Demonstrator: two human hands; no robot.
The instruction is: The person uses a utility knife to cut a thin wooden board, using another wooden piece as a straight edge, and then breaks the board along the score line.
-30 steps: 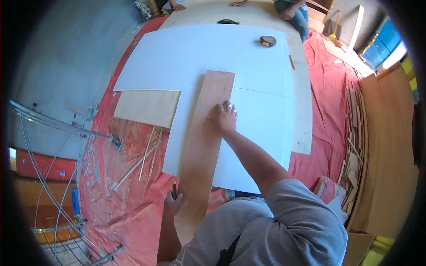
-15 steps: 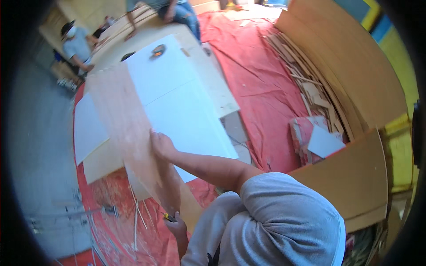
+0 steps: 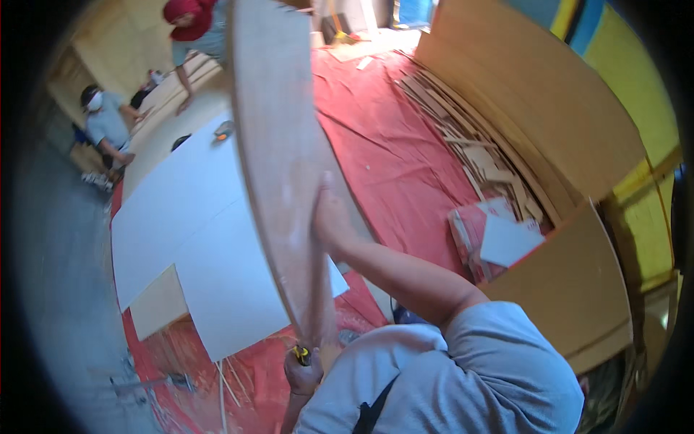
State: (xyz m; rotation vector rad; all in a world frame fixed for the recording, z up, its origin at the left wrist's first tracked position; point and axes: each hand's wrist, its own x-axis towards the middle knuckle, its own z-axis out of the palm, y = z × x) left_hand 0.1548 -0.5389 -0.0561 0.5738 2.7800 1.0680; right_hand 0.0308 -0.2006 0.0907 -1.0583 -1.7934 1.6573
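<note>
A long brown plywood strip (image 3: 278, 137), tilted and lifted, reaches from near my body to the far side of the work table. My right hand (image 3: 332, 220) grips its right edge about midway along, its fingers partly hidden by the strip. At the near end is my left hand (image 3: 303, 372), closed around a small yellow-and-black hand tool (image 3: 302, 354) that looks like a utility knife. That hand is against the strip's near end; whether it also grips the wood is unclear. Left of the strip, a large white sheet (image 3: 195, 239) lies on the table, crossed by a faint line.
Two people are at the far left, one in a red head covering (image 3: 189, 11), one masked (image 3: 108, 126). A dark tool (image 3: 223, 131) rests on the white sheet. Red sheeting (image 3: 383, 159) covers the floor. Wood offcuts (image 3: 491, 163) and large brown panels (image 3: 542, 94) stand right.
The plywood strip has swung to the right and risen off the white sheet, carried by both my hands. More of the sheet shows on the left. My view has shifted somewhat.
</note>
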